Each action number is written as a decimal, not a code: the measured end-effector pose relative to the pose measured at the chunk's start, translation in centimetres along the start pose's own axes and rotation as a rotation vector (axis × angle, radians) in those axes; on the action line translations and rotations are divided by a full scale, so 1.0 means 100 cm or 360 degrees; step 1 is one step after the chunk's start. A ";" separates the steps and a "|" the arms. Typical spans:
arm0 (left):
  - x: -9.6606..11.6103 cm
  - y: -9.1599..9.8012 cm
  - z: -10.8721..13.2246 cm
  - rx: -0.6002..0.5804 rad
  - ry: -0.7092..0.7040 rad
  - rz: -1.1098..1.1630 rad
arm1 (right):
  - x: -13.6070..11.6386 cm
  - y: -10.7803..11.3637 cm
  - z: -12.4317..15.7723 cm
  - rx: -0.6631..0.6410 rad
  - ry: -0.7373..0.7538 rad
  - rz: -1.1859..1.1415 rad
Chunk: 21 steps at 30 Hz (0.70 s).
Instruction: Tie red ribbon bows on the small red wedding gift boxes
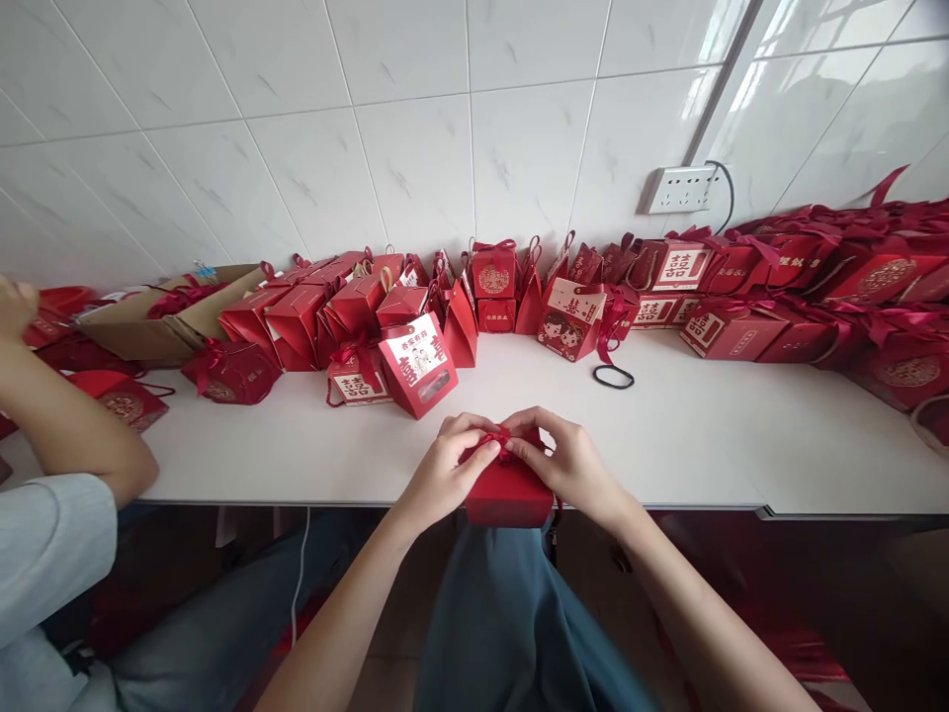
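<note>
A red gift box (pixel 510 494) rests at the table's front edge, jutting a little over it toward my lap. On its top sits a red ribbon bow (pixel 501 442). My left hand (pixel 454 463) pinches the bow from the left, thumb and fingers together. From the other side my right hand (pixel 561 458) has its thumb and fingertips closed on the ribbon as well. The exact loops between my fingertips are partly hidden. Beyond my hands stands a tilted red box with a white printed front (pixel 421 358).
Red gift boxes (pixel 356 302) line the wall, with a tall pile (pixel 882 282) at the right. A black hair tie (pixel 613 376) lies on the white table (pixel 697 435). An open cardboard box (pixel 111 331) stands left, near another person's arm (pixel 81 415). A power strip (pixel 683 190) is on the wall.
</note>
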State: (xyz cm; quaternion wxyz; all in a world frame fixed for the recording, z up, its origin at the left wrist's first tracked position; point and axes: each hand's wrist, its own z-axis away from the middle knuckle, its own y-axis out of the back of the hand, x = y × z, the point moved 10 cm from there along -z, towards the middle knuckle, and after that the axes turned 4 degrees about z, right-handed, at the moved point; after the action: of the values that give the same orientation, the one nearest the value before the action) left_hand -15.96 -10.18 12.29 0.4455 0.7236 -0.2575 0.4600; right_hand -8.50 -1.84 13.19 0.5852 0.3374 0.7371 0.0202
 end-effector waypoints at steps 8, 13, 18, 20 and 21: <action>-0.015 -0.008 -0.001 0.0060 0.0183 0.0303 | -0.010 0.009 -0.002 0.0137 0.0204 0.0346; -0.016 -0.003 0.008 0.0367 0.0188 0.0370 | -0.036 0.024 0.027 0.0428 0.0288 0.0699; -0.016 0.000 0.014 0.0547 0.0166 0.0401 | -0.031 0.012 0.036 0.0360 0.0226 0.0960; -0.015 0.000 0.015 0.0583 0.0141 0.0406 | -0.026 0.008 0.034 0.0362 0.0220 0.0955; -0.014 0.000 0.016 0.0593 0.0124 0.0409 | -0.025 0.007 0.033 0.0364 0.0229 0.0949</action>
State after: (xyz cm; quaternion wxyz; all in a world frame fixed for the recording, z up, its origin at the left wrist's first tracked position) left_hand -15.89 -11.59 10.71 0.2515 0.7364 -0.2406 0.5801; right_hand -5.08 -3.80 14.55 0.4583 0.5997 0.6427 0.1317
